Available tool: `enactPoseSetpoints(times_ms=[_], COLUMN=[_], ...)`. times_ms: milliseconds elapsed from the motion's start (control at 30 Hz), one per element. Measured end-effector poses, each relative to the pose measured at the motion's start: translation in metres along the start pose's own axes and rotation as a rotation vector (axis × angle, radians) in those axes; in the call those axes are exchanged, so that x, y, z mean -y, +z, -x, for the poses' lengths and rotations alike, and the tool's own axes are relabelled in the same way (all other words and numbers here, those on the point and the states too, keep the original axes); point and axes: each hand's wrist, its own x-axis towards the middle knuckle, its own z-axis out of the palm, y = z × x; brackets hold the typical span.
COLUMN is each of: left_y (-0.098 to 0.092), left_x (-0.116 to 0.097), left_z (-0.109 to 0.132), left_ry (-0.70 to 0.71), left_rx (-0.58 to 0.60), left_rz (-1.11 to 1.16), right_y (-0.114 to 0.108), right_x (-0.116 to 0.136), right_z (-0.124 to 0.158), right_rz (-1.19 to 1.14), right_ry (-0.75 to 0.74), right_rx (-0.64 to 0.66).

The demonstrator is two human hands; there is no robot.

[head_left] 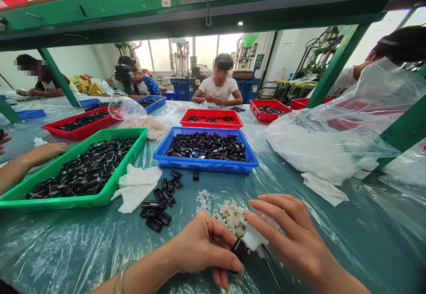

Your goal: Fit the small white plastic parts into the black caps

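My left hand (pixel 213 245) pinches a small black plastic case (pixel 239 249) between thumb and fingers, low in the middle of the view. Close on its right is my right hand (pixel 293 236), fingers stretched out and spread, thumb hidden. Under those fingertips is a whitish translucent piece (pixel 254 237), right beside the black case; whether the fingers touch it I cannot tell. A thin metal tool (pixel 271 267) lies below the right hand, partly covered. Just beyond both hands is a heap of small off-white pieces (pixel 229 216), with white scraps (pixel 204 200) behind it.
Loose black cases (pixel 159 205) lie left of my hands. A green tray (pixel 113 187) and a blue tray (pixel 206 164) hold many more. Plastic bags (pixel 333 143) bulge at right. A green shelf beam (pixel 133 5) crosses overhead. Co-workers sit around; another person's hand (pixel 48 152) is at left.
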Motion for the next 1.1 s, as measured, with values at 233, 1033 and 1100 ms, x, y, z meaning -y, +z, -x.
enactPoseSetpoints(times_ms=[233, 1033, 1100], left_y=[0.001, -0.001, -0.005], left_x=[0.002, -0.007, -0.013], left_z=[-0.002, 0.0, 0.002], left_ry=[-0.005, 0.143, 0.222], left_rx=[-0.015, -0.189, -0.271], left_rz=[-0.012, -0.003, 0.002], right_y=[0.005, 0.012, 0.016], right_x=[0.006, -0.01, -0.017], right_z=[0.001, 0.0, 0.006], right_rz=[0.054, -0.062, -0.148], right_ry=[0.032, 0.297, 0.583], right_rx=[-0.048, -0.015, 0.02])
